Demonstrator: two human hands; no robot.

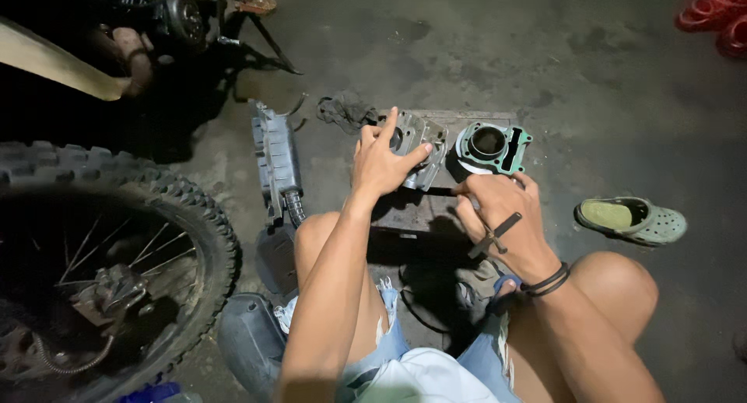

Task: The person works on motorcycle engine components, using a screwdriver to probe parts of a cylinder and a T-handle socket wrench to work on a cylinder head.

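My left hand grips a grey metal cylinder head that rests on a dark metal block in front of my knees. My right hand is closed around a thin dark tool whose tip points left at the cylinder head's base. A cross mark shows on the back of that hand, and black bands circle the wrist. Just right of the head stands an engine cylinder with a round bore and a green gasket on top.
A knobby spoked motorcycle wheel fills the left. A grey finned engine part lies beside the block, with a dark rag behind it. A green clog sits on the concrete at right. Red rings lie at the far right corner.
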